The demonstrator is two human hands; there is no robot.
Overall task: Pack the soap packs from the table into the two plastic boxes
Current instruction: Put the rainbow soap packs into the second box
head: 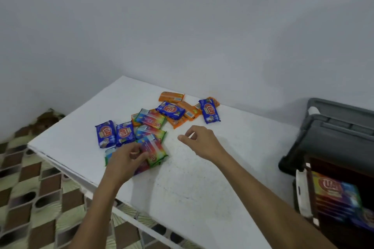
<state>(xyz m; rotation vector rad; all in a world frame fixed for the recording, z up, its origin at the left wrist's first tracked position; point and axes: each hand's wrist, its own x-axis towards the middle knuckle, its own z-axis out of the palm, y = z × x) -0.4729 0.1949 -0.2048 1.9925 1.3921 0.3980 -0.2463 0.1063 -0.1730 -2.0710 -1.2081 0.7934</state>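
- The white rectangular table (202, 188) carries a loose scatter of wrapped soap packs around its far half, from 9 o'clock round to 1 o'clock.
- The left hand (125, 159) lies at 8 o'clock of the scatter, its fingers curled round the near edge of a rainbow-striped soap pack (156, 152). That pack lies flat on the table and overlaps others of its kind.
- The right hand (202, 143) hovers over bare table at the middle. Its fingers are loosely bent, thumb and forefinger close together, and it holds nothing.
- Two blue soap packs (114, 133) lie side by side at 10 o'clock of the left hand; two more sit among the orange soap packs (172, 96) at 12 o'clock.
- Grey plastic boxes (332, 135) stand at 3 o'clock, off the table's right edge. They are blurred.
- At 4 o'clock some stacked packs (334, 192) sit in a dark container, too blurred to tell more.
- Brown-and-cream patterned floor tiles (30, 198) show at 8 o'clock.
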